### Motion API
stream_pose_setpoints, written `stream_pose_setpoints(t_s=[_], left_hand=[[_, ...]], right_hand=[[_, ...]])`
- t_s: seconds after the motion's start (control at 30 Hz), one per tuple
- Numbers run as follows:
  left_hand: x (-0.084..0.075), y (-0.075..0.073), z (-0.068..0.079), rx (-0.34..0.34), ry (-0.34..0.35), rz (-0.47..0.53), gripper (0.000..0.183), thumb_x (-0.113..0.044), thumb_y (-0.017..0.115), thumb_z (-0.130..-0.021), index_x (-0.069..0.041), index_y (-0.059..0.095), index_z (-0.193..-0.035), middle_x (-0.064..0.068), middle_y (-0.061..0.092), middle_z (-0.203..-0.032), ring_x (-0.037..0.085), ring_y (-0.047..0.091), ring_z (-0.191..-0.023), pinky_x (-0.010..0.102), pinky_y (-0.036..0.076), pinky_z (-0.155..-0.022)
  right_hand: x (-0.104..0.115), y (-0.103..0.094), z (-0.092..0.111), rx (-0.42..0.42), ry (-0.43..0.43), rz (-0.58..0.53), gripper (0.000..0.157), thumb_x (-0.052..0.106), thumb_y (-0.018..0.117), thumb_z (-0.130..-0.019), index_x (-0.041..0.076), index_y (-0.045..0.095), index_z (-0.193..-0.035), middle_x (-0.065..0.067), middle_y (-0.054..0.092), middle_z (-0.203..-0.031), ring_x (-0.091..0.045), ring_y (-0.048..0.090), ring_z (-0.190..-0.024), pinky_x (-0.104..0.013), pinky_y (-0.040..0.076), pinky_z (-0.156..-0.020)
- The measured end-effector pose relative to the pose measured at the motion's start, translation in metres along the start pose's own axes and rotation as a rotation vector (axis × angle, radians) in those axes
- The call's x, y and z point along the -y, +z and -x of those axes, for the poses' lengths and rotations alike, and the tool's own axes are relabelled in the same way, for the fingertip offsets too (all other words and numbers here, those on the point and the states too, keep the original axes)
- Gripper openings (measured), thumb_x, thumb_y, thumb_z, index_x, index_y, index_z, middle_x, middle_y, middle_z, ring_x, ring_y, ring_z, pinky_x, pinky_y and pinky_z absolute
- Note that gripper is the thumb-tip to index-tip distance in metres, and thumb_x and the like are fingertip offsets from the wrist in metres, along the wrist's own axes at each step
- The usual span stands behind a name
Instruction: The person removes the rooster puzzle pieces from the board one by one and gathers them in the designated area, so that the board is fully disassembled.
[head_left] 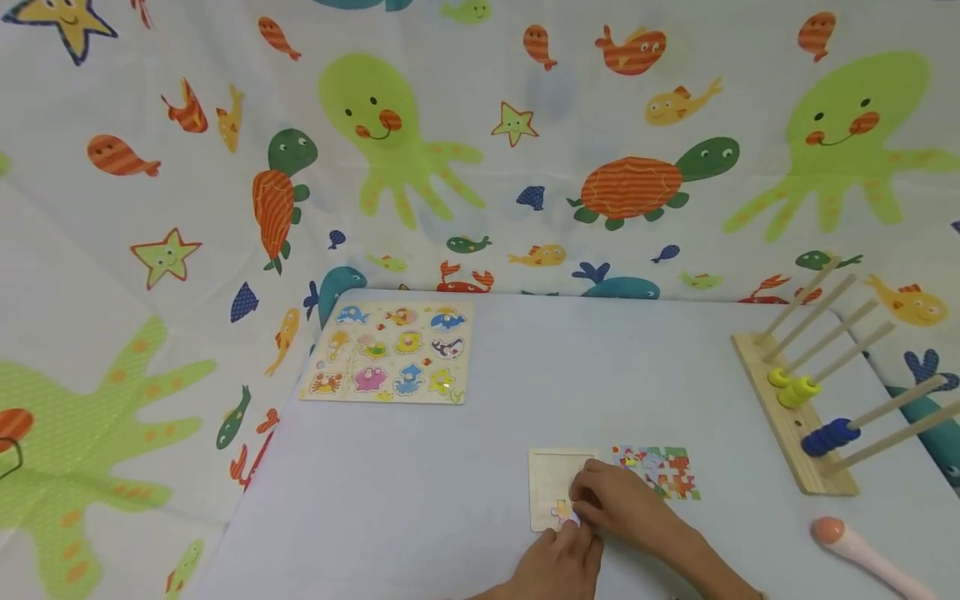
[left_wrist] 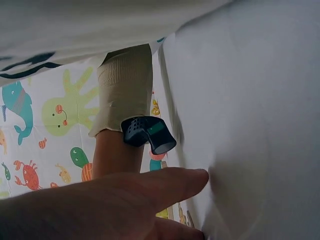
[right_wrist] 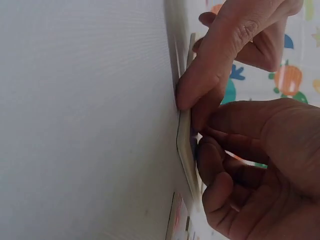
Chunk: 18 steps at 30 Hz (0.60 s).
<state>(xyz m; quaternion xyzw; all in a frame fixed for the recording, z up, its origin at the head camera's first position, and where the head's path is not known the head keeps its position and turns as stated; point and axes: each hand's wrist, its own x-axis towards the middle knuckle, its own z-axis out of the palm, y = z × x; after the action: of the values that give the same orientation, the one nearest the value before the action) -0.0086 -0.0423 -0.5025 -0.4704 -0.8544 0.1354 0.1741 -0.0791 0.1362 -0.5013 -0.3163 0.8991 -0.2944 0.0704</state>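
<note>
A square wooden puzzle tray (head_left: 545, 475) lies in front of me, with colourful jigsaw pieces (head_left: 561, 511) in its lower right corner. My left hand (head_left: 558, 562) rests at the tray's near edge, its fingertips touching the corner; the left wrist view shows one finger stretched out over the table. From the right, my right hand (head_left: 618, 504) reaches over the tray, with curled fingers and thumb pinching a jigsaw piece (right_wrist: 194, 141) at the corner. The fingers hide most of that piece. Beside the tray lies a block of joined jigsaw pieces (head_left: 678, 475), partly behind the right hand.
A peg puzzle board (head_left: 390, 350) with sea animals lies at the back left. To the right stands a wooden bead rack (head_left: 795, 417) with upright rods and yellow and blue beads. A pink stick with an orange end (head_left: 862, 554) lies near the right front.
</note>
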Motion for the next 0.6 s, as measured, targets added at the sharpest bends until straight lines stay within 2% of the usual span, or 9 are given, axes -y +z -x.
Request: stream_pose_setpoints(t_s=[0.07, 0.13, 0.3, 0.37, 0.47, 0.6], left_hand=[[0.0, -0.0007, 0.0002, 0.022, 0.008, 0.014, 0.052, -0.058, 0.044, -0.095, -0.014, 0.064, -0.115, -0.001, 0.057, -0.108, 0.007, 0.039, -0.072, 0.018, 0.019, -0.048], [0.0004, -0.0025, 0.0002, 0.095, 0.017, 0.068, 0.059, -0.059, 0.042, -0.096, -0.011, 0.062, -0.122, 0.002, 0.058, -0.118, 0.005, 0.039, -0.069, 0.016, 0.022, -0.047], [0.002, -0.0066, -0.0006, 0.3, -0.002, 0.283, 0.071, -0.062, 0.039, -0.097, -0.003, 0.052, -0.137, 0.01, 0.052, -0.139, 0.003, 0.042, -0.062, 0.016, 0.032, -0.048], [0.0025, -0.0075, -0.0013, 0.351, -0.024, 0.363, 0.074, -0.063, 0.039, -0.097, -0.002, 0.049, -0.139, 0.011, 0.048, -0.143, 0.003, 0.043, -0.061, 0.017, 0.034, -0.049], [0.0024, -0.0082, -0.0025, 0.405, -0.05, 0.437, 0.077, -0.064, 0.04, -0.096, -0.002, 0.046, -0.142, 0.012, 0.044, -0.148, 0.004, 0.044, -0.059, 0.017, 0.035, -0.048], [0.0012, -0.0092, -0.0039, 0.437, -0.067, 0.446, 0.077, -0.063, 0.041, -0.096, -0.003, 0.043, -0.144, 0.012, 0.039, -0.151, 0.004, 0.042, -0.055, 0.018, 0.034, -0.046]], right_hand=[[-0.0001, 0.0005, -0.0001, 0.007, 0.017, -0.018, 0.014, 0.015, 0.073, -0.089, 0.024, 0.063, -0.085, 0.017, 0.05, -0.085, -0.001, 0.047, -0.07, -0.024, 0.045, -0.064], [-0.0003, 0.0008, 0.0002, 0.017, 0.039, -0.032, 0.012, 0.015, 0.073, -0.089, 0.023, 0.064, -0.086, 0.017, 0.051, -0.086, -0.001, 0.048, -0.071, -0.024, 0.045, -0.064], [0.0002, 0.001, 0.001, 0.032, 0.092, -0.054, 0.012, 0.015, 0.073, -0.088, 0.023, 0.064, -0.087, 0.018, 0.051, -0.085, -0.003, 0.049, -0.073, -0.024, 0.045, -0.066], [0.0002, 0.0012, 0.0013, 0.031, 0.108, -0.084, 0.011, 0.015, 0.073, -0.088, 0.022, 0.064, -0.087, 0.018, 0.052, -0.083, -0.003, 0.049, -0.072, -0.025, 0.045, -0.065], [-0.0009, 0.0018, 0.0018, 0.044, 0.133, -0.169, 0.011, 0.015, 0.072, -0.089, 0.022, 0.063, -0.087, 0.017, 0.055, -0.079, -0.003, 0.051, -0.069, -0.025, 0.045, -0.062], [-0.0033, 0.0019, 0.0032, 0.076, 0.131, -0.323, 0.01, 0.015, 0.069, -0.092, 0.021, 0.063, -0.088, 0.013, 0.062, -0.077, -0.005, 0.056, -0.068, -0.025, 0.047, -0.061]])
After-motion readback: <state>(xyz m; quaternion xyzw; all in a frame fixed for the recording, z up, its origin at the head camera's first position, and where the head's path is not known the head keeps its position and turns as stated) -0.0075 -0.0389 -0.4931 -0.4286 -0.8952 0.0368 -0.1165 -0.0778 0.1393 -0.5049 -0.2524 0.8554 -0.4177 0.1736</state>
